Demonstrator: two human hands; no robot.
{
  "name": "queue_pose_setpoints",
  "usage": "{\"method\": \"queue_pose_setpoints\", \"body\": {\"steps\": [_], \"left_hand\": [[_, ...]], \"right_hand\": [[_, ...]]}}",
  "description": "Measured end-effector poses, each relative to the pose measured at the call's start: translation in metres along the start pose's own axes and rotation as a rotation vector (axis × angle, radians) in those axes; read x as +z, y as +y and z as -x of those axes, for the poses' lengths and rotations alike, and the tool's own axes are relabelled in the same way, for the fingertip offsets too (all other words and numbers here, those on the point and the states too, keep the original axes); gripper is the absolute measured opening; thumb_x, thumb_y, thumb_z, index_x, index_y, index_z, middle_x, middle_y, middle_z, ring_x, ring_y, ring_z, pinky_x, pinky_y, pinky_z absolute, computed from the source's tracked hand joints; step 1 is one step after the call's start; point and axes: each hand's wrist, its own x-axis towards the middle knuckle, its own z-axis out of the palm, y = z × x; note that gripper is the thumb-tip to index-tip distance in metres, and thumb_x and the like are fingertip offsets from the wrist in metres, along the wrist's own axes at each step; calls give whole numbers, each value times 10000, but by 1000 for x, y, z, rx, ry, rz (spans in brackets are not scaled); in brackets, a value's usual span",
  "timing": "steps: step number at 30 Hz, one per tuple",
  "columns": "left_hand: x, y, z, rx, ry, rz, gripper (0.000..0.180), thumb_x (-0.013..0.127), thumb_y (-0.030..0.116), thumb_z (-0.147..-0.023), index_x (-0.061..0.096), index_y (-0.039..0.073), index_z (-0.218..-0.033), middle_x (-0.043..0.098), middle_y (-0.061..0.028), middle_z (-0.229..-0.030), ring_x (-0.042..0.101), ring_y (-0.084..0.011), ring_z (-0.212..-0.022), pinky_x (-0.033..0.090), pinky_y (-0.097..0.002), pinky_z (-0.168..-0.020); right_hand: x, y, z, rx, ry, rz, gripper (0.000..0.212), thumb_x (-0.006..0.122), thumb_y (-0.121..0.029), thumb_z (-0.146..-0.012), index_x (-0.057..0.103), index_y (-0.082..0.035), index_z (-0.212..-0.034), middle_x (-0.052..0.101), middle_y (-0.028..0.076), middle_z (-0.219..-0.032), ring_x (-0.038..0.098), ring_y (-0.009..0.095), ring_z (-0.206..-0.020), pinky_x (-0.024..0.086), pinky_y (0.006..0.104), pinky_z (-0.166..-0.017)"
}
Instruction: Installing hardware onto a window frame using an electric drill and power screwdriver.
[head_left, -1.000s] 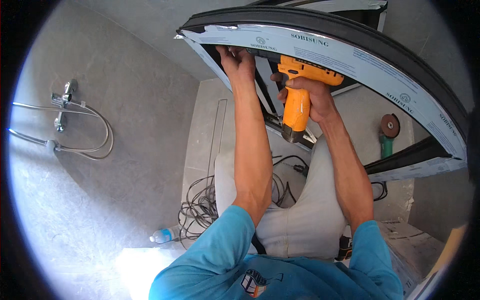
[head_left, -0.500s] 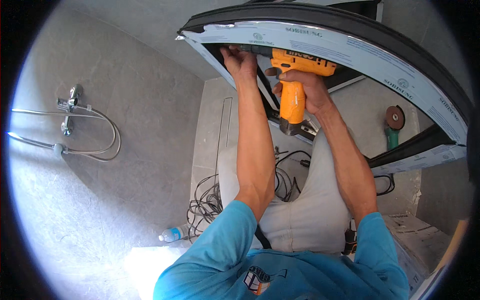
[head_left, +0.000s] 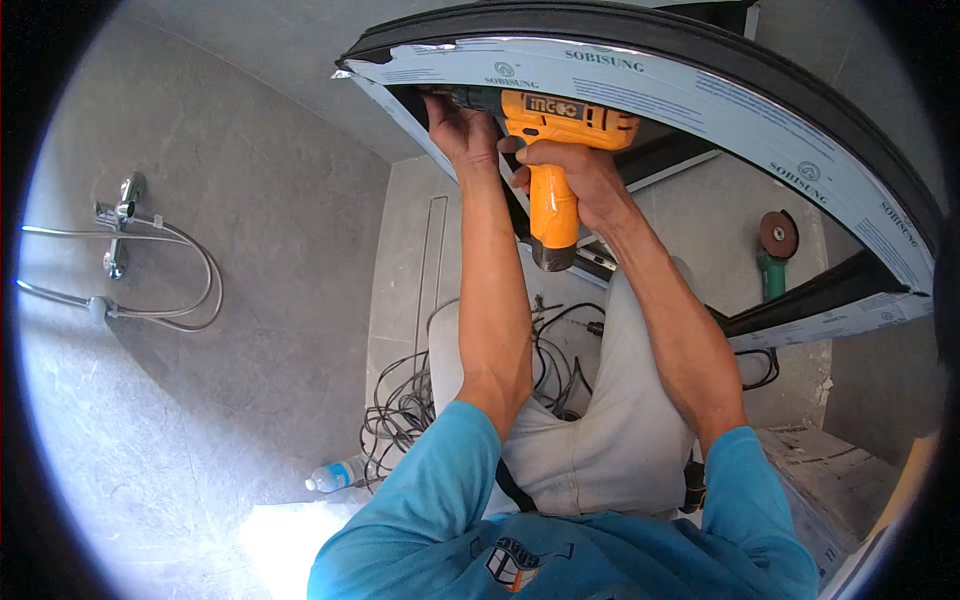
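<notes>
My right hand (head_left: 583, 180) is wrapped around the handle of an orange cordless drill (head_left: 553, 205), which lies level with its dark chuck pointing left. At the chuck end, my left hand (head_left: 466, 132) has its fingers curled near the tip; what they pinch is hidden by shadow and the frame. Both hands work inside a black metal frame (head_left: 420, 32), its face covered by pale blue protective film (head_left: 660, 75). The frame's upper bar arches above the drill, and its left side bar runs down behind my left wrist.
A green angle grinder (head_left: 773, 270) with a brown disc stands beyond the frame's right part. Tangled black cables (head_left: 395, 410) lie by my legs, near a plastic water bottle (head_left: 333, 476). A shower mixer (head_left: 124, 215) with hose is on the left wall. A cardboard box (head_left: 830, 480) sits at right.
The whole view has shifted slightly. The drill and both hands sit a little farther left along the frame, and more of the drill body shows below the bar. Both grips look the same.
</notes>
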Motion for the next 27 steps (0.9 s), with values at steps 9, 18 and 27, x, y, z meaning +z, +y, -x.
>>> {"method": "queue_pose_setpoints", "body": {"steps": [9, 18, 27], "left_hand": [[-5, -5, 0, 214, -97, -276, 272, 479, 259, -934, 570, 59, -1094, 590, -76, -1135, 532, -213, -1043, 383, -341, -945], [-6, 5, -2, 110, -64, -37, 221, 447, 196, -946, 571, 62, -1071, 596, -72, -1094, 545, -194, -1016, 423, -328, -899], [10, -3, 6, 183, 16, -266, 147, 470, 181, -931, 565, 79, -977, 582, 6, -933, 526, -135, -936, 373, -283, -930]], "right_hand": [[-5, 3, -1, -9, 6, 30, 401, 639, -84, -719, 525, 37, -1084, 634, 155, -968, 641, 196, -668, 521, 283, -617], [7, 2, 1, -41, -24, 13, 412, 634, -89, -725, 516, 37, -1099, 630, 154, -970, 639, 188, -674, 523, 281, -626], [1, 4, -2, -59, -4, 143, 362, 646, -104, -724, 552, 30, -1046, 632, 131, -930, 632, 175, -680, 523, 289, -635]]}}
